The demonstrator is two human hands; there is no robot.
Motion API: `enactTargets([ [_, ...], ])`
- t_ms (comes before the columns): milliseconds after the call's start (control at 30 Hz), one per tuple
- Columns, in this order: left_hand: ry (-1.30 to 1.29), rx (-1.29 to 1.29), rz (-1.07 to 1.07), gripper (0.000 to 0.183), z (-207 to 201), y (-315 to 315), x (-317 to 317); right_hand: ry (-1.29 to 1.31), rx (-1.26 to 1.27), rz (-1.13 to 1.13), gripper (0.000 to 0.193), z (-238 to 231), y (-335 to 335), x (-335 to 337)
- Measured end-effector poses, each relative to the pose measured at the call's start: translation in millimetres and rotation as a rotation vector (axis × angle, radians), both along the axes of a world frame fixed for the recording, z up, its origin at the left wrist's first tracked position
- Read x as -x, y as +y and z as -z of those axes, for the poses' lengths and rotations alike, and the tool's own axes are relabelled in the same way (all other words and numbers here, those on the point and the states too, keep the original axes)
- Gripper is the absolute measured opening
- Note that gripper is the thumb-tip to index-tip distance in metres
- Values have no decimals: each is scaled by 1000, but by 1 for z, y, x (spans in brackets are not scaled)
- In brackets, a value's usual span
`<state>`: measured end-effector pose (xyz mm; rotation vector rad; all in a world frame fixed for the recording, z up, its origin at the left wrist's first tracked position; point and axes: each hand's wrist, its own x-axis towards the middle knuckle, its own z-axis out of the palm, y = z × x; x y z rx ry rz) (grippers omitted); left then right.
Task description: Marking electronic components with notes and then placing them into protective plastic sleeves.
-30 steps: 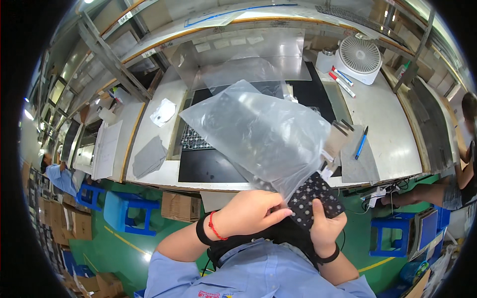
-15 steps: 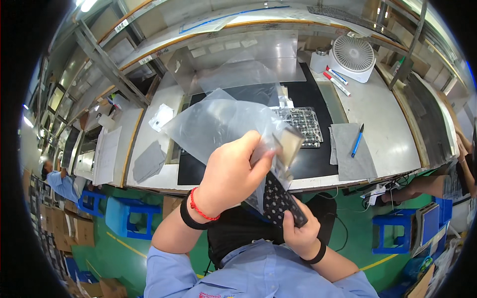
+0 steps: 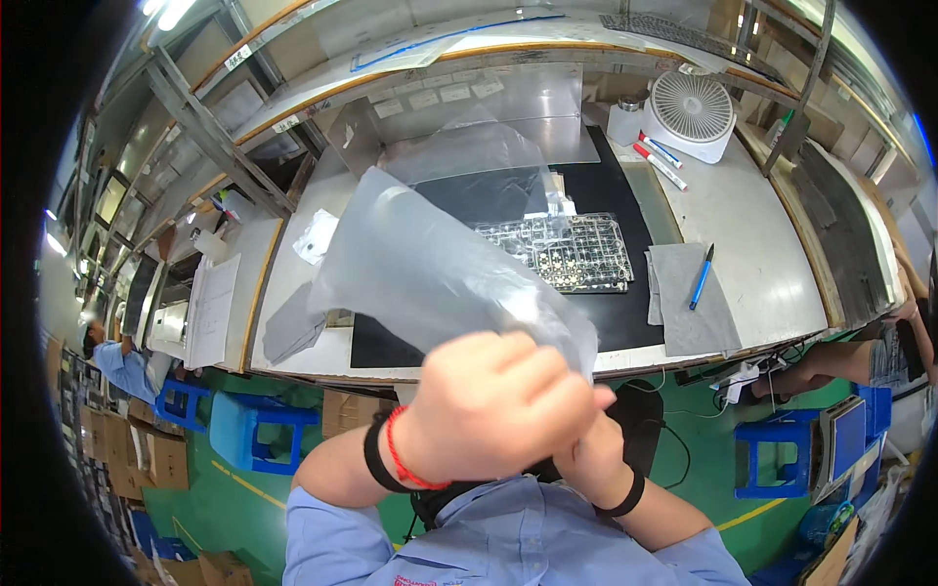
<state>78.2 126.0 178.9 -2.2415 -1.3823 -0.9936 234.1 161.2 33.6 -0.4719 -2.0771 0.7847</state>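
Note:
My left hand (image 3: 498, 405), with a red cord and a black band at its wrist, is closed in front of my chest. From it a translucent plastic sheet (image 3: 420, 264) fans up and left over the bench; whether it is a bag or a single film I cannot tell. Just behind and right of that hand, my right hand (image 3: 593, 459) is partly covered by it, fingers curled. Whatever it holds is hidden. Beyond the plastic, keyboard-like panels (image 3: 586, 254) with grids of small clear and pale parts lie on a black mat (image 3: 625, 327).
To the right lie a grey cloth (image 3: 689, 317) and a blue pen (image 3: 702, 278). A white fan (image 3: 692, 112) and markers (image 3: 661, 166) stand or lie farther back. Grey sheets (image 3: 288, 327) rest at left. A metal guard (image 3: 528, 137) and shelf close off the back.
My left hand has come down and toward me, in front of my right hand. The plastic swung lower, uncovering more of the panels. The black perforated panel and pale piece are now out of sight.

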Motion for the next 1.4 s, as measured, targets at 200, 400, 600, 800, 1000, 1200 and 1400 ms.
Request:
enactTargets([
  [200, -24, 117, -98, 32, 14, -4, -5, 138, 703, 141, 18, -30, 10, 0],
  [400, -58, 282, -46, 29, 33, -1, -9, 434, 1065, 2, 12, -25, 15, 4],
  [600, -307, 266, 136, 22, 53, -2, -23, 89, 575, 1, 19, -6, 9, 18],
  [800, -507, 252, -295, 38, 21, -14, 57, 174, 717, 40, 22, -3, 15, 18],
  [1000, -234, 327, -298, 43, 53, -7, 25, 64, 466, -59, 16, -9, -3, 46],
  [1200, -342, 311, -316, 18, 43, 10, 30, 22, 521, -105, 26, -5, -18, 56],
  [1400, -243, 263, -1, 18, 43, 2, 4, 217, 750, -159, 31, 25, -22, 70],
])
